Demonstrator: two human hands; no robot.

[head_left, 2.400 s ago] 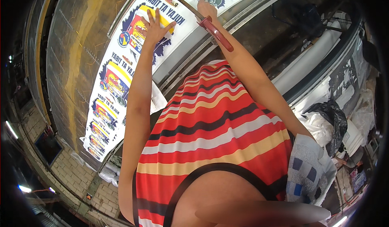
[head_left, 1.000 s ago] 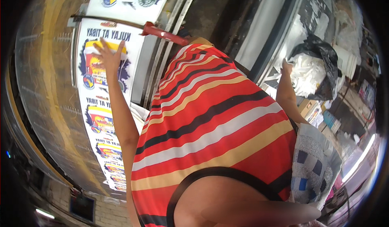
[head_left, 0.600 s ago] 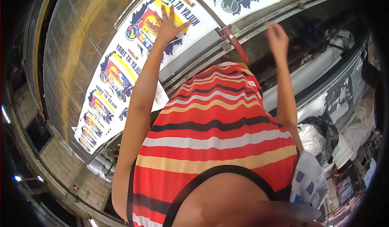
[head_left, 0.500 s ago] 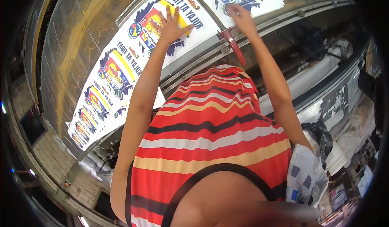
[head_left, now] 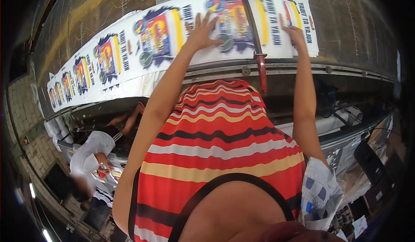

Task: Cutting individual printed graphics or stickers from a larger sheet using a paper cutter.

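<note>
A long white printed strip [head_left: 110, 58], with a repeating blue, yellow and red design, stretches across the table and under a narrow dark bar [head_left: 250, 19] with a red handle [head_left: 262, 74]. To the left of the bar, my left hand [head_left: 201, 33] lies on the strip with its fingers spread. Right of the bar, my right hand [head_left: 296, 38] has its fingers and thumb together at the strip's end. Beneath that hand is a stack of separate printed sheets [head_left: 309, 34]. The print around the bar is blurred.
The table's front rail [head_left: 328, 70] runs between me and the strip. Below left, a co-worker in a white shirt [head_left: 88, 151] bends over some printed pieces. A white roll [head_left: 322, 127] lies under the table to the right, with plastic sheeting [head_left: 356, 160] nearby.
The strip has slid rightward under the bar, and my right hand has moved right with its end. My left hand also sits further right. My view has turned, bringing the co-worker into sight.
</note>
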